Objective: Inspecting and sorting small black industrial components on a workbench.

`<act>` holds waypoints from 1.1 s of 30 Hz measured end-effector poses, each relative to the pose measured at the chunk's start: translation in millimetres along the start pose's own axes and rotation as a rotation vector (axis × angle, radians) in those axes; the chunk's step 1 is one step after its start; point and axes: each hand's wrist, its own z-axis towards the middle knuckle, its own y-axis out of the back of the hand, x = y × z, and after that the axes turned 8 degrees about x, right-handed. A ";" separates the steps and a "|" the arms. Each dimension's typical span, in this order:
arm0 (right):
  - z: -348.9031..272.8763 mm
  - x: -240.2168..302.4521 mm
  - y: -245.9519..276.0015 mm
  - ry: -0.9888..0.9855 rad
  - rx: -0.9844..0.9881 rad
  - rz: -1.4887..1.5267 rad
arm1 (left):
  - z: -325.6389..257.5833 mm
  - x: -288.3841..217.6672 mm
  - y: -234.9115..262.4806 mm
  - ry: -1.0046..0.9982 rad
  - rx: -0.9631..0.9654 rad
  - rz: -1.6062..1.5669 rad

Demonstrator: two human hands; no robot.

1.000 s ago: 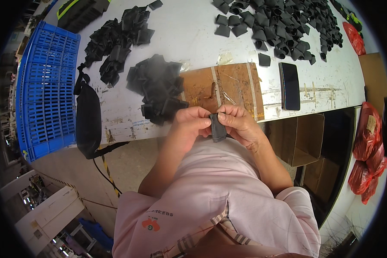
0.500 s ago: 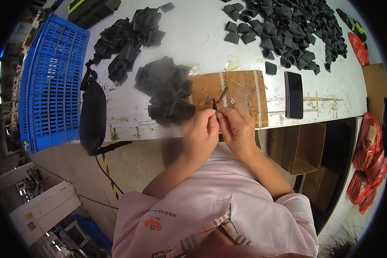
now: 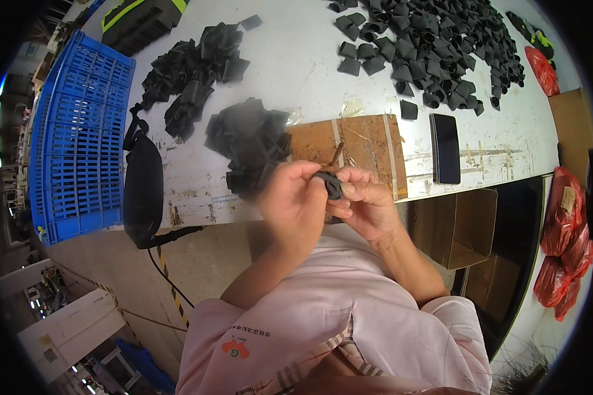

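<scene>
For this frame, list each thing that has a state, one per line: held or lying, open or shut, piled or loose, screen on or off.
Black piece: pinched between both hands above the table edge.
Left hand: shut on the piece.
Right hand: shut on the piece.
Phone: flat on the table, screen dark.
Blue crate: lying on the table.
Black bag: lying at the table edge.
Cardboard box: open, under the table.
Pile: heaped by the cardboard sheet.
</scene>
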 end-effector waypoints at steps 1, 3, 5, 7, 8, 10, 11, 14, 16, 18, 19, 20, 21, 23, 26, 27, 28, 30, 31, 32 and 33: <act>0.1 4.8 -5.9 -0.007 -0.007 -0.102 | 1.2 -1.9 -1.7 0.005 -0.031 0.039; 2.0 18.6 -18.9 0.020 -0.003 -0.365 | 12.5 -17.9 -5.3 0.183 -0.063 -0.048; 7.3 36.4 -41.7 0.084 -0.031 -0.521 | 34.7 -25.6 8.8 0.387 0.149 -0.687; 15.1 52.0 -53.3 0.158 0.026 -0.758 | 45.7 -30.7 19.3 0.454 0.319 -1.059; 20.5 56.9 -50.4 0.162 0.032 -0.763 | 48.5 -31.5 21.3 0.527 0.386 -1.215; 31.0 57.0 -36.3 0.019 0.062 -0.711 | 48.4 -24.2 24.4 0.601 0.461 -1.366; 31.5 51.6 -28.7 0.018 0.057 -0.703 | 43.2 -12.2 26.4 0.579 0.400 -1.262; 27.7 48.7 -21.3 0.068 0.086 -0.730 | 38.6 -13.0 20.1 0.513 0.311 -1.091; 33.0 52.8 -26.0 0.110 0.061 -0.723 | 46.9 -16.7 18.5 0.591 0.252 -1.286; 37.8 62.7 -27.9 0.032 0.094 -0.722 | 52.4 -23.2 15.5 0.675 0.182 -1.327; 38.6 62.0 -24.1 0.038 0.097 -0.723 | 50.8 -21.7 17.0 0.653 0.198 -1.261; 38.9 58.1 -16.6 0.016 0.093 -0.731 | 48.3 -18.7 18.8 0.631 0.214 -1.196; 36.8 54.3 -11.7 -0.011 0.088 -0.740 | 42.1 -11.5 19.9 0.525 0.261 -1.121; 30.6 48.4 -9.2 -0.002 0.072 -0.746 | 31.5 -7.2 19.9 0.519 0.240 -1.007; 27.8 49.4 -11.0 -0.010 0.043 -0.751 | 32.6 -10.5 15.5 0.520 0.183 -0.835; 28.3 50.5 -11.7 0.009 0.042 -0.835 | 33.1 -8.3 16.3 0.508 0.201 -0.828; 28.8 51.6 -12.5 0.028 0.040 -0.918 | 33.5 -7.4 16.5 0.496 0.219 -0.820; 29.9 52.9 -13.8 0.040 0.041 -0.943 | 32.1 -14.1 11.0 0.391 0.187 -0.512; 30.2 53.3 -14.2 0.046 0.042 -0.966 | 32.2 -17.2 8.2 0.282 0.147 -0.208; 29.8 52.7 -15.2 0.050 0.037 -0.966 | 35.3 -18.1 7.0 0.283 0.153 -0.209; 28.4 50.6 -17.3 0.116 -0.042 -1.053 | 39.9 -18.9 7.1 -0.017 0.193 0.113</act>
